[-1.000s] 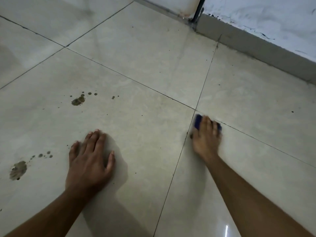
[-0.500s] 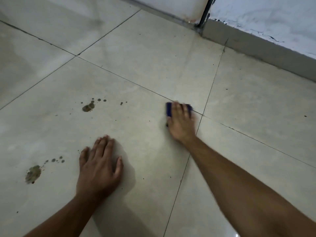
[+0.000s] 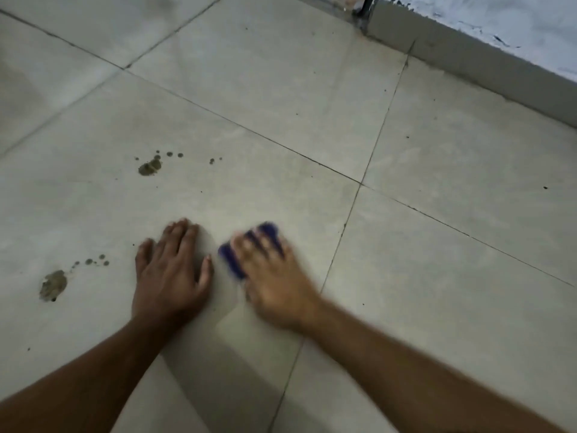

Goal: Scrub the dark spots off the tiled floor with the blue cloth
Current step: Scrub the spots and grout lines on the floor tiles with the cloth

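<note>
My right hand (image 3: 274,276), blurred by motion, presses the blue cloth (image 3: 232,260) flat against the pale tiled floor (image 3: 281,104) with spread fingers. Only the cloth's left and far edges show from under the fingers. My left hand (image 3: 171,270) lies flat on the same tile just left of the cloth, fingers straight. A large dark spot (image 3: 53,284) with a trail of small dots (image 3: 90,262) sits to the left of my left hand. A second dark spot (image 3: 150,167) with scattered droplets (image 3: 175,154) lies farther away on that tile.
A grey skirting (image 3: 468,57) under a white wall (image 3: 515,23) runs along the upper right. A dark vertical pipe or frame edge (image 3: 365,7) meets the floor at the top. Dark grout lines (image 3: 343,226) cross the floor just right of my right hand.
My right hand has swept the blue cloth leftward and nearer, from the grout-line crossing to right beside my left hand. The left hand has stayed planted.
</note>
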